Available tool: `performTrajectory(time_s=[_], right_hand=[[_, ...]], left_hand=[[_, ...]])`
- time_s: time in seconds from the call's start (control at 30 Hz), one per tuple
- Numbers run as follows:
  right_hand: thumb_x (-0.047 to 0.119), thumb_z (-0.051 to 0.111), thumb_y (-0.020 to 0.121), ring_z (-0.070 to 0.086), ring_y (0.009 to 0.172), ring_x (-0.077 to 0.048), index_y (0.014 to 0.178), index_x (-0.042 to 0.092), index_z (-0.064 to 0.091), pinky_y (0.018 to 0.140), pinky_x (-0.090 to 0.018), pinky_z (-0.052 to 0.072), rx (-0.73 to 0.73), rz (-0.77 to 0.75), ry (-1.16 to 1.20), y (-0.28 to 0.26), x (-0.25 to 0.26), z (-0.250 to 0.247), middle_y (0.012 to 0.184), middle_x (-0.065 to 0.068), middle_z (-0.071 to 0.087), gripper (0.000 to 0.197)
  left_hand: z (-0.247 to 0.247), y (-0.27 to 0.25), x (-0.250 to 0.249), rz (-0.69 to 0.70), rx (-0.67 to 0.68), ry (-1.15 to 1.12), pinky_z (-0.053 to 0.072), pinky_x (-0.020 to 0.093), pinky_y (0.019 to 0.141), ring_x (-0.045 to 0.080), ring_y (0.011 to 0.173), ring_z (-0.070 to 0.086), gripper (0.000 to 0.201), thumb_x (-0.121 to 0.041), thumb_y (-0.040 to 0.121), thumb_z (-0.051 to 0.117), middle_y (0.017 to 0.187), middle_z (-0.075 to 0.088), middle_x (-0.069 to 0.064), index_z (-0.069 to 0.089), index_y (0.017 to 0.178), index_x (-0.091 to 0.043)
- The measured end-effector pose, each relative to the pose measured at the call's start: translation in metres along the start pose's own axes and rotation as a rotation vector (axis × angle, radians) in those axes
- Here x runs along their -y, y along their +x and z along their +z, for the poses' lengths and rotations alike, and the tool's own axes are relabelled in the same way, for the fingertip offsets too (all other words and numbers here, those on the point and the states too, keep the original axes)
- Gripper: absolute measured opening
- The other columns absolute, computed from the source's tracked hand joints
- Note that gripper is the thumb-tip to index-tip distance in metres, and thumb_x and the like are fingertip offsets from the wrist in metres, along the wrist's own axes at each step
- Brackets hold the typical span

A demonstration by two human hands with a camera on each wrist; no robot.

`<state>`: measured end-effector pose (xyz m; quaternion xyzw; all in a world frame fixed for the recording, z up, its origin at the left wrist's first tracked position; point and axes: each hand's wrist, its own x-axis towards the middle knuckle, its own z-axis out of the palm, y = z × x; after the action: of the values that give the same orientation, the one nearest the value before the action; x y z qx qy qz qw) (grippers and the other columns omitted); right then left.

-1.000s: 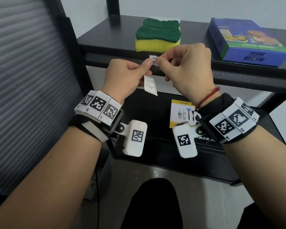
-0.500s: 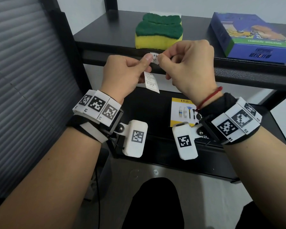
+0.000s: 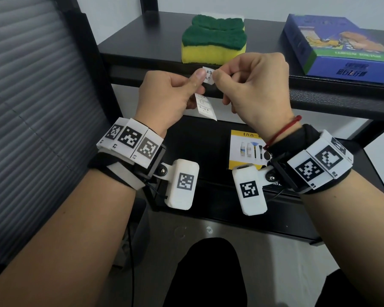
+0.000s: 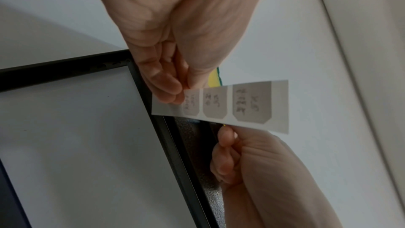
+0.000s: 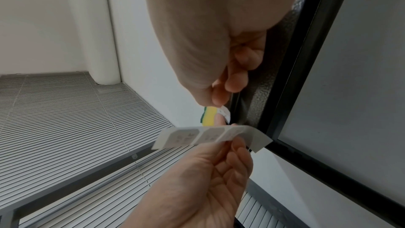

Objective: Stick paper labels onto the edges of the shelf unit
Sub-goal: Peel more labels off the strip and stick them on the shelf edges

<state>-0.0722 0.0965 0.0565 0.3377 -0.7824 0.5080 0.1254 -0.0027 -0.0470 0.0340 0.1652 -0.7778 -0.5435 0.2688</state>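
My left hand (image 3: 197,82) pinches a white backing strip of handwritten labels (image 3: 205,107), which hangs down below my thumb. My right hand (image 3: 217,77) pinches one paper label (image 3: 208,76) at the strip's top, partly peeled away. Both hands are held just in front of the front edge of the black upper shelf (image 3: 324,99). In the left wrist view the label strip (image 4: 221,105) shows three labels, one partly under my fingers. The right wrist view shows the strip (image 5: 208,136) curving from my left hand (image 5: 228,145), with the peeled label (image 5: 225,113) below my right fingertips.
On the upper shelf a green and yellow sponge (image 3: 213,41) sits right behind my hands, and a blue box (image 3: 341,47) lies at the right. A yellow card (image 3: 244,149) lies on the lower shelf (image 3: 208,196). Slatted blinds (image 3: 36,107) fill the left side.
More of the single label shows between my thumbs than before. Both hands stay in front of the upper shelf's edge, a little higher.
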Motion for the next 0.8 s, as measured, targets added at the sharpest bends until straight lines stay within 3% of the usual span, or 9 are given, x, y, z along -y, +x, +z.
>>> performTrajectory(time_s=[0.1, 0.37, 0.57, 0.8], right_hand=[[0.017, 0.067, 0.085, 0.055, 0.037, -0.003, 0.071, 0.012, 0.074, 0.056, -0.009, 0.04, 0.001, -0.003, -0.009, 0.0003, 0.0006, -0.0001, 0.049, 0.005, 0.065, 0.017], [0.019, 0.067, 0.085, 0.055, 0.036, -0.003, 0.071, 0.011, 0.074, 0.053, -0.007, 0.038, -0.007, -0.011, -0.036, 0.0027, 0.0023, 0.0012, 0.049, 0.006, 0.065, 0.017], [0.02, 0.067, 0.084, 0.056, 0.036, -0.003, 0.07, 0.012, 0.074, 0.054, -0.008, 0.04, -0.016, -0.014, -0.049, 0.0034, 0.0023, 0.0019, 0.049, 0.004, 0.065, 0.018], [0.02, 0.067, 0.084, 0.056, 0.036, 0.0, 0.07, 0.012, 0.074, 0.053, -0.007, 0.039, -0.026, -0.006, -0.061, 0.004, 0.0027, 0.0011, 0.049, 0.005, 0.065, 0.018]], left_hand=[[0.0006, 0.0012, 0.0004, 0.004, -0.004, 0.006, 0.053, 0.024, 0.066, 0.002, 0.053, 0.065, 0.031, -0.048, 0.09, 0.071, 0.053, 0.071, -0.012, 0.077, 0.067, -0.027], [0.0007, -0.0007, -0.0019, 0.007, -0.005, 0.02, 0.049, 0.014, 0.059, -0.002, 0.05, 0.064, 0.03, -0.044, 0.092, 0.07, 0.051, 0.069, -0.015, 0.075, 0.068, -0.027], [0.001, 0.0, -0.0021, -0.003, -0.025, 0.027, 0.053, 0.025, 0.067, 0.0, 0.051, 0.065, 0.032, -0.048, 0.09, 0.072, 0.053, 0.071, -0.011, 0.076, 0.064, -0.029], [0.0019, 0.0013, -0.005, -0.025, -0.034, 0.023, 0.051, 0.023, 0.068, 0.0, 0.051, 0.065, 0.032, -0.047, 0.088, 0.074, 0.054, 0.071, -0.012, 0.076, 0.062, -0.029]])
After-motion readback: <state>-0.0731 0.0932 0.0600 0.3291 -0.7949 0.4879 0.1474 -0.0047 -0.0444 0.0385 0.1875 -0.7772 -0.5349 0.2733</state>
